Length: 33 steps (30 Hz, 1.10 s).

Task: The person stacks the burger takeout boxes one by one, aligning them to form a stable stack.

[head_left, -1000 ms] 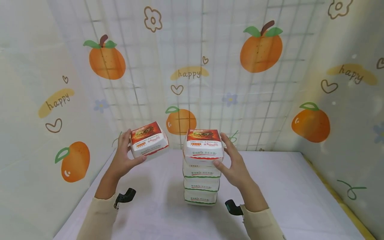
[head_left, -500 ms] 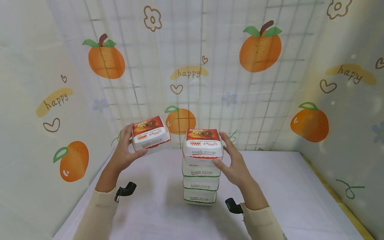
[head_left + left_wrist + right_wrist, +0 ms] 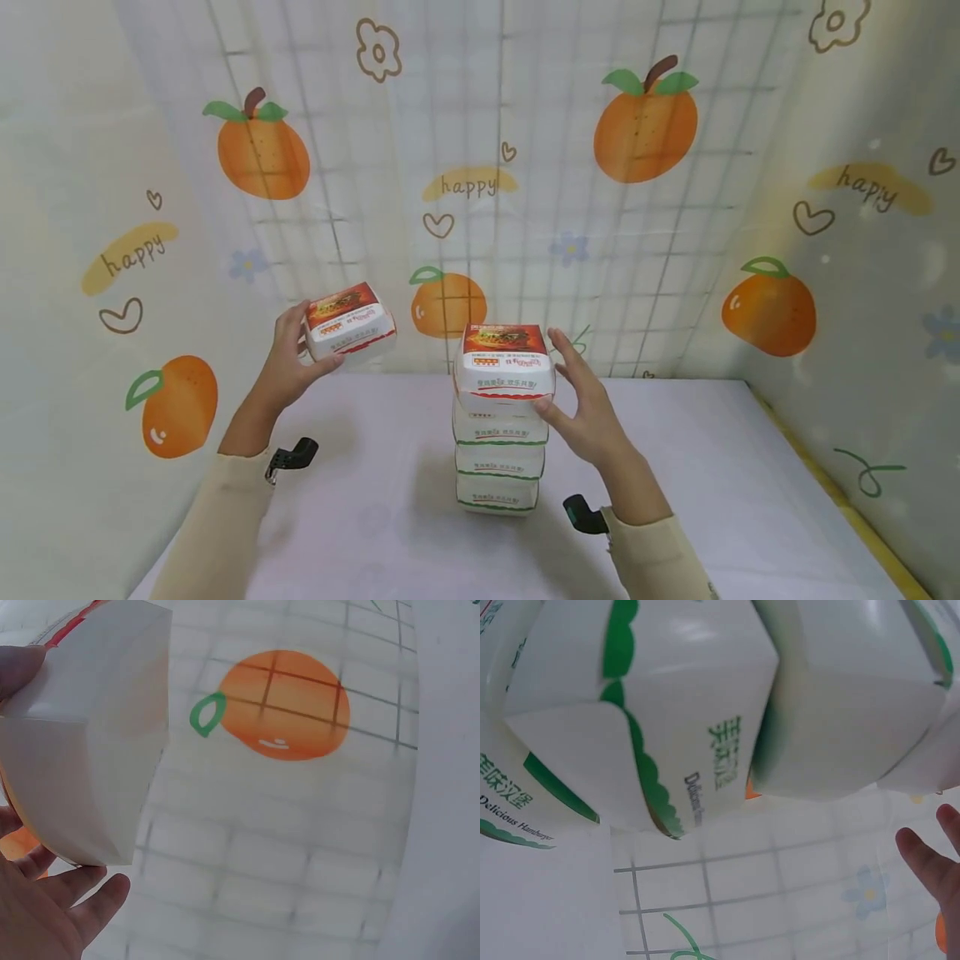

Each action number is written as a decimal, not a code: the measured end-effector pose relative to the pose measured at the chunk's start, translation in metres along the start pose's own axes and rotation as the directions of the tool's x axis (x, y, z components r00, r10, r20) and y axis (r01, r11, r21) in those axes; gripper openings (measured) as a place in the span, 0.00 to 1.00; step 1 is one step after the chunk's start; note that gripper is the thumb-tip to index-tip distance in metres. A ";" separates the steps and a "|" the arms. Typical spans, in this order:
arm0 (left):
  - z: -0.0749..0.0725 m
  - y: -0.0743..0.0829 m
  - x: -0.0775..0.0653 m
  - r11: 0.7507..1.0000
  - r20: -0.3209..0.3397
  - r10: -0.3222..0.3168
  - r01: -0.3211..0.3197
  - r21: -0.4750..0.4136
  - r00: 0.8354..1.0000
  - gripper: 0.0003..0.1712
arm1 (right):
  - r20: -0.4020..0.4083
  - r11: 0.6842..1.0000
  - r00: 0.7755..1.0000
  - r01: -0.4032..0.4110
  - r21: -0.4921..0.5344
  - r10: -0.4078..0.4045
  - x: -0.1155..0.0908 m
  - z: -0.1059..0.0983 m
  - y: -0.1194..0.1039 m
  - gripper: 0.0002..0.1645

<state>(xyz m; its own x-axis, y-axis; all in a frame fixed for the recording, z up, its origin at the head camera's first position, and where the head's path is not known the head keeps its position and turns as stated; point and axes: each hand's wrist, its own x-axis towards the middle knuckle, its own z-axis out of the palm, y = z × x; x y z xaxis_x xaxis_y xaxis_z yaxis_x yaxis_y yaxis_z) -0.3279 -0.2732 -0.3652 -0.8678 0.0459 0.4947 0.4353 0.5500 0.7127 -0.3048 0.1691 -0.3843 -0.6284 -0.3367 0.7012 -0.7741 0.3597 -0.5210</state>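
My left hand [image 3: 288, 358] grips a white burger box [image 3: 351, 323] with a red burger picture on its lid, held tilted above the table left of the stack. Its thumb is at the front, and the other fingers reach round the left side and underneath. In the head view, another red-lidded burger box [image 3: 504, 367] tops a stack of three green-trimmed burger boxes [image 3: 498, 462]. My right hand [image 3: 588, 421] is beside that top box, thumb tip at the front right corner, fingers extended along the right side. The right wrist view shows the stack's side and two fingertips [image 3: 922, 855] near the upper box.
A pale cloth covers the table [image 3: 675, 467], with a yellow strip [image 3: 825, 492] along the right edge. Behind and beside it hangs a fruit-printed curtain [image 3: 540, 200] with a wire grid showing through. Black wrist mounts [image 3: 296, 456] stick out from both sleeves.
My left hand has lifted its burger box higher and then carried it left, away from the stack. The right hand and the stacked boxes have stayed in place.
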 end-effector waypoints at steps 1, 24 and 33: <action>0.000 0.000 0.001 1.000 0.003 0.000 0.000 0.008 1.000 0.59 | 0.001 1.000 1.000 -0.001 -0.001 0.001 0.000 0.000 0.000 0.52; 0.029 0.045 0.021 0.989 0.053 0.144 -0.141 -0.052 0.988 0.50 | -0.015 1.000 1.000 -0.011 -0.010 0.011 0.004 -0.002 -0.003 0.51; 0.043 0.069 0.029 0.967 0.092 0.243 -0.234 -0.099 0.966 0.50 | -0.015 0.998 0.999 -0.045 -0.033 0.045 0.006 -0.004 -0.005 0.49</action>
<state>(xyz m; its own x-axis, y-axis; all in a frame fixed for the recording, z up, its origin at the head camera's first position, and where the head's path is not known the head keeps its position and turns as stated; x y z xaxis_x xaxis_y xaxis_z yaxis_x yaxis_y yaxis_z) -0.3331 -0.1982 -0.3228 -0.7542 0.2546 0.6053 0.6480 0.4382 0.6230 -0.3048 0.1690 -0.3754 -0.6611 -0.3075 0.6844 -0.7420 0.4032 -0.5355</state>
